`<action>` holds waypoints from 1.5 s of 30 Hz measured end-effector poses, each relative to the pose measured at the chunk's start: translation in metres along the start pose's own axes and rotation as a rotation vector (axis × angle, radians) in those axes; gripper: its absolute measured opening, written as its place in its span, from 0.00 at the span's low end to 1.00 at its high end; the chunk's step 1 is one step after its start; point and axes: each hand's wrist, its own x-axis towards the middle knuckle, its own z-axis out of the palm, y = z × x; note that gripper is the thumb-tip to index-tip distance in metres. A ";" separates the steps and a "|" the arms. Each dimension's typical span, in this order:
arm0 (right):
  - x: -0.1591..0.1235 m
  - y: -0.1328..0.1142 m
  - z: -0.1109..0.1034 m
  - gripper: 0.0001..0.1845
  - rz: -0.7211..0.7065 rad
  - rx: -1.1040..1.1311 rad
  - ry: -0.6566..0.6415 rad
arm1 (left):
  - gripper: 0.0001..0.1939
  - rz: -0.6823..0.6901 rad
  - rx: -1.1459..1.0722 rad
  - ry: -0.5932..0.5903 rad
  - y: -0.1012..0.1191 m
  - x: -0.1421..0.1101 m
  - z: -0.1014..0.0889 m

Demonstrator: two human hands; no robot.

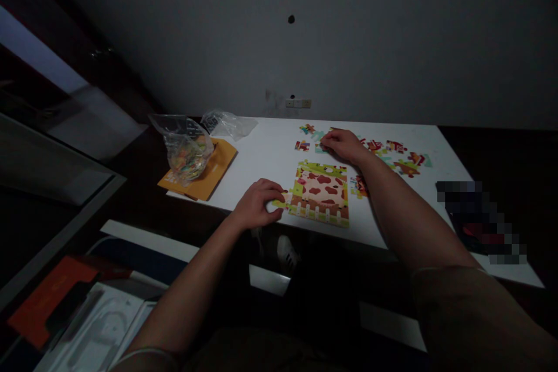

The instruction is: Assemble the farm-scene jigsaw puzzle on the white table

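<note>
A partly assembled jigsaw puzzle [323, 192], with a brown-spotted pink animal, green grass and a white fence, lies on the white table [253, 157]. At its lower left, my left hand [259, 203] has thumb and fingers closed around a green puzzle piece [283, 204]. Farther back, my right hand [344, 145] reaches down with its fingertips pinched at a light green puzzle piece [321, 149]. Loose pieces lie around that hand, among them a red one [301, 146] to its left and a brown and green one [407, 168] to its right.
A clear plastic bag of pieces [189, 157] rests on a yellow envelope [222, 165] at the table's left. Behind it is a crumpled clear bag [229, 125]. A dark, pixelated object [475, 218] lies at the right. An open box [104, 325] stands low at left.
</note>
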 end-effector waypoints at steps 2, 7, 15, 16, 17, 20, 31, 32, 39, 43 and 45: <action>0.001 0.002 0.000 0.16 0.003 0.004 -0.003 | 0.10 -0.013 0.004 -0.004 0.000 0.000 0.000; 0.004 0.006 0.001 0.19 -0.003 0.004 0.012 | 0.11 -0.012 0.007 -0.001 0.000 -0.001 0.000; 0.004 0.007 0.001 0.18 -0.006 0.039 0.005 | 0.10 0.017 0.015 -0.001 0.000 -0.001 0.000; 0.004 0.007 0.001 0.18 -0.001 0.040 0.005 | 0.10 0.022 0.013 0.004 -0.001 -0.001 0.001; 0.004 0.007 0.001 0.18 0.004 0.040 0.006 | 0.09 0.026 0.011 0.011 -0.001 -0.001 0.001; 0.003 0.005 0.002 0.17 0.018 0.047 0.011 | 0.09 0.036 0.003 0.014 -0.002 -0.002 0.002; 0.001 0.003 0.001 0.19 0.042 0.073 -0.001 | 0.10 -0.007 0.018 -0.020 0.000 -0.001 0.001; 0.001 0.003 0.002 0.19 0.048 0.077 -0.001 | 0.13 -0.012 0.026 -0.029 0.001 -0.001 0.000; 0.002 0.003 0.002 0.17 0.060 0.080 0.000 | 0.29 -0.079 0.067 -0.071 0.003 0.003 -0.001; 0.001 0.000 0.001 0.17 0.048 0.071 0.003 | 0.25 -0.097 0.071 -0.072 0.002 0.003 0.001; 0.000 -0.001 0.001 0.17 0.042 0.065 -0.003 | 0.23 -0.118 0.072 -0.059 0.001 0.004 0.002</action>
